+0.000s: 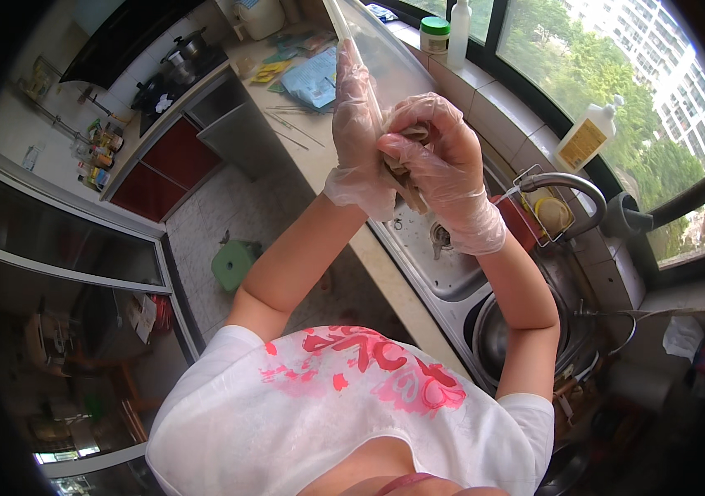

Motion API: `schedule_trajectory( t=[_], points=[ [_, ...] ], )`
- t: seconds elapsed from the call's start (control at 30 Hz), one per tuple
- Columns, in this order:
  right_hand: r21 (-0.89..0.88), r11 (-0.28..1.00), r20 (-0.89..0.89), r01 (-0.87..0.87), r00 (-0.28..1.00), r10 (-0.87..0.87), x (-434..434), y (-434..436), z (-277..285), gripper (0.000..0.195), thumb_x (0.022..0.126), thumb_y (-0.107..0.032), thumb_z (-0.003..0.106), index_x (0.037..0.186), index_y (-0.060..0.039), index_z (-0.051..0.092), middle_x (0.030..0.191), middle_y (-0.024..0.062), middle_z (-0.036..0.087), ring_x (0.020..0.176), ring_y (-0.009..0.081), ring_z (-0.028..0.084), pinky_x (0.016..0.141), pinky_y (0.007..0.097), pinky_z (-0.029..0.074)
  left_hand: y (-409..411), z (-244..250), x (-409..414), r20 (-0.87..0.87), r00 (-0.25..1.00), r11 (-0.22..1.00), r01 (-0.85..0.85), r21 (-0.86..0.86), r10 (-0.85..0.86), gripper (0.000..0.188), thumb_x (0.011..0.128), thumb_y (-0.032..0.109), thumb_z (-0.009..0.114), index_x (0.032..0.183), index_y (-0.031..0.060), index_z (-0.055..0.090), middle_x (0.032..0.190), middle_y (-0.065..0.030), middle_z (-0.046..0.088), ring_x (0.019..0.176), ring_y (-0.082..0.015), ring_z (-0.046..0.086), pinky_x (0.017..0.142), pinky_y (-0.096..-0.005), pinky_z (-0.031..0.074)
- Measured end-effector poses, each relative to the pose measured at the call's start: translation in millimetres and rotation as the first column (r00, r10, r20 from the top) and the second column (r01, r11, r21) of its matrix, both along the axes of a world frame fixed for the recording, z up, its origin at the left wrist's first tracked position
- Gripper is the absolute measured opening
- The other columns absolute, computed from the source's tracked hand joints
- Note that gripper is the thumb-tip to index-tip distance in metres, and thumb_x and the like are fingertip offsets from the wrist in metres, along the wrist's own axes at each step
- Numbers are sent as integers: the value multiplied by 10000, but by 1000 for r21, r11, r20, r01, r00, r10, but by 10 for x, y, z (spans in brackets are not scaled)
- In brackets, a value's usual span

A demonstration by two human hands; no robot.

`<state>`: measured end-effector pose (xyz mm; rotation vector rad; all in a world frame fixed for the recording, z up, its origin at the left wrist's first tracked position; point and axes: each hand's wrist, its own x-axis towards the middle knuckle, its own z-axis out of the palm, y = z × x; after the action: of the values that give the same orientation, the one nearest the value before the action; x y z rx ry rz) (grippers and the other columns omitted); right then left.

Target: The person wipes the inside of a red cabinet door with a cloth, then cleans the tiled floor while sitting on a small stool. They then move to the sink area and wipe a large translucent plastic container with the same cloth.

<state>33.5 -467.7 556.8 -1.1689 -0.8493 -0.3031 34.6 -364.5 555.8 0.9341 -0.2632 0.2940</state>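
Observation:
Both hands wear thin, clear disposable gloves. My left hand [359, 124] grips the near rim of a translucent plastic lid or panel [393, 56], its fingers stretched along the white edge. The panel is tilted up over the counter [321, 167]. Bunched in my right hand [442, 149] is a brownish cloth [397, 170], pressed close to the panel's lower corner; whether it touches the panel is hidden. Loose ends of the cloth hang over the edge of the stainless steel sink [411, 248].
Blue packaging [312, 77] and several thin sticks [293, 130] lie on the counter. A curved faucet [569, 183] and a wire caddy [544, 211] stand beside the sink. Bottles, one a white pump bottle [588, 133], line the windowsill. A green stool [235, 263] is on the floor.

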Motion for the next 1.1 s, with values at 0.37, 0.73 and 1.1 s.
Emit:
schedule_trajectory(
  t=[0.37, 0.73, 1.1],
  points=[
    [48, 990, 73, 135, 988, -138, 60, -45, -291, 157, 853, 68, 675, 961, 5, 580, 912, 100, 635, 796, 172, 644, 715, 289, 540, -113, -21, -158, 114, 989, 988, -110, 109, 97, 659, 1001, 340, 391, 1559, 80, 156, 1603, -75, 189, 1470, -203, 178, 1196, -369, 137],
    [-44, 998, 144, 38, 989, -31, -46, -124, -245, 330, 892, -217, 720, 1080, -17, 537, 1058, 79, 521, 990, 179, 501, 919, 306, 401, 33, -174, -11, 617, 767, 635, -568, 524, 177, 724, 988, 369, 440, 1545, 18, 138, 1595, -171, 135, 1470, -237, 147, 1192, -429, 92],
    [-103, 995, -17, -11, 1000, 10, 8, -315, -579, 191, 888, -6, 656, 998, -19, 500, 1033, 117, 577, 848, 147, 552, 769, 299, 479, 30, -169, 111, 265, 957, 940, -195, 280, 119, 791, 974, 506, 422, 1565, 98, 91, 1622, -184, 12, 1498, -318, 69, 1190, -525, 40]
  ],
)
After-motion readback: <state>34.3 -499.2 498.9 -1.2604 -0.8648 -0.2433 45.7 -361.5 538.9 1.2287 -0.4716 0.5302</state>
